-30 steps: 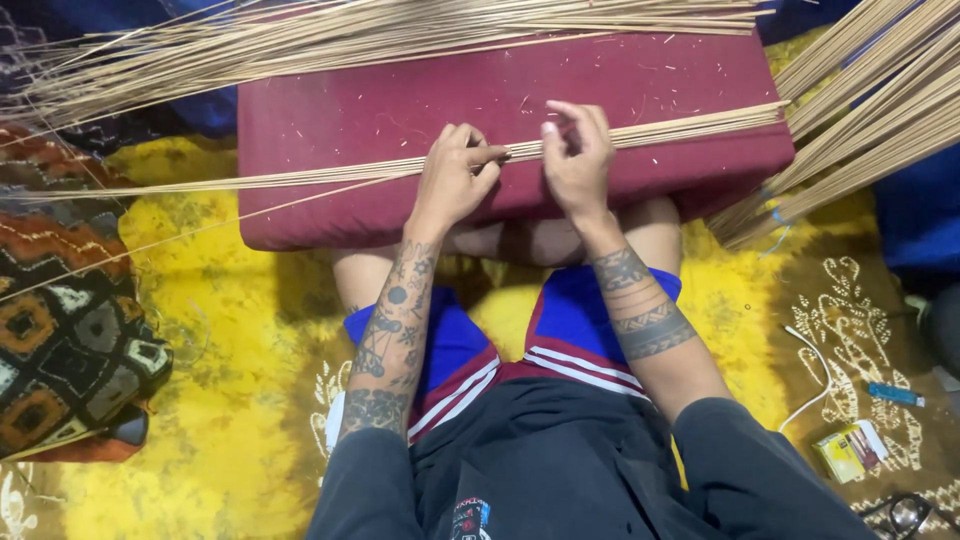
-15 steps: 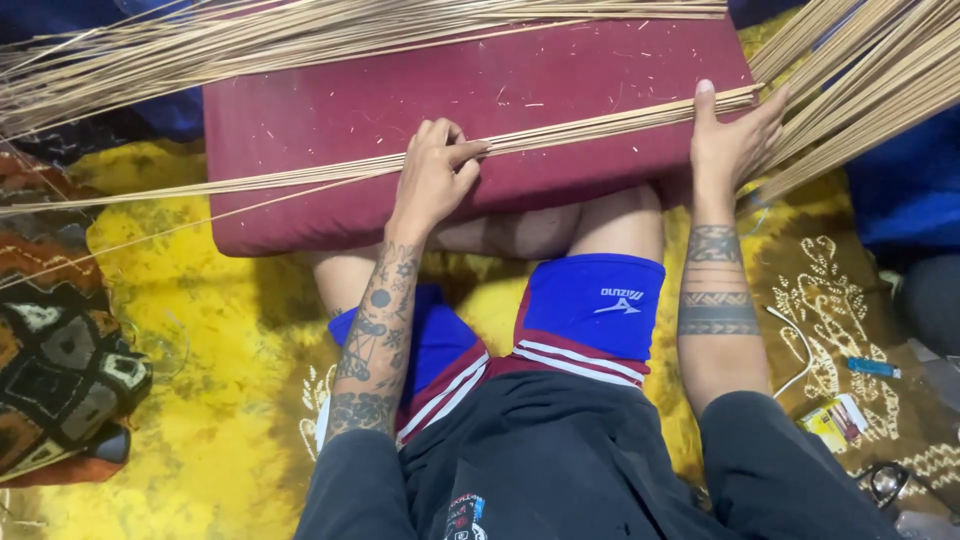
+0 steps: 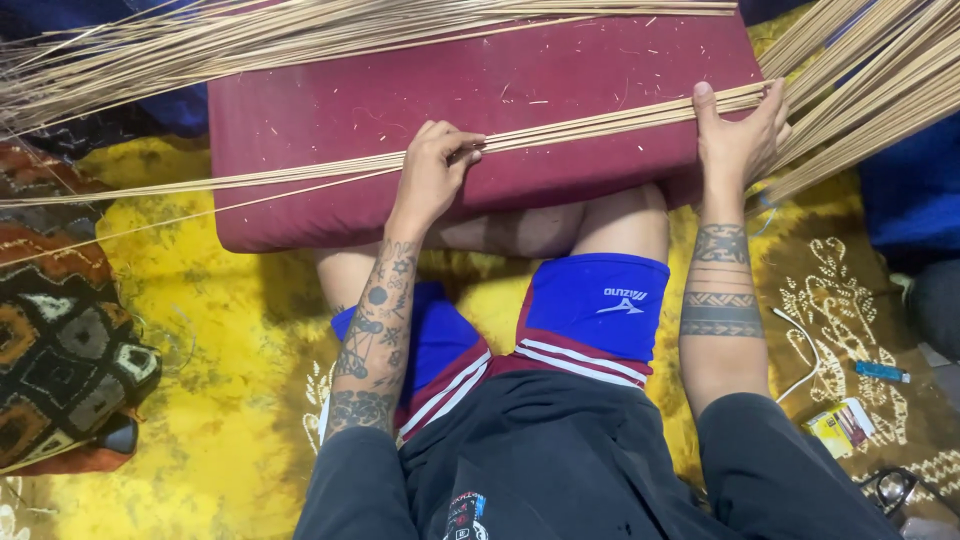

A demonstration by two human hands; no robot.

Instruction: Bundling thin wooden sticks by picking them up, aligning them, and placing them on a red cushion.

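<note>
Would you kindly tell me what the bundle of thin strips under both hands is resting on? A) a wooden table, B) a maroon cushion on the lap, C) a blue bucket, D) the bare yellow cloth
B: the strips run across the maroon cushion on the person's lap, with the left hand pinching them near the middle and the right hand pressing them at the cushion's right edge.

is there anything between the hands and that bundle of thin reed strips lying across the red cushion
Nothing visible. The left hand already pinches the reed strips on the maroon cushion, and the right hand rests directly on the same bundle near the cushion's right edge.
</note>
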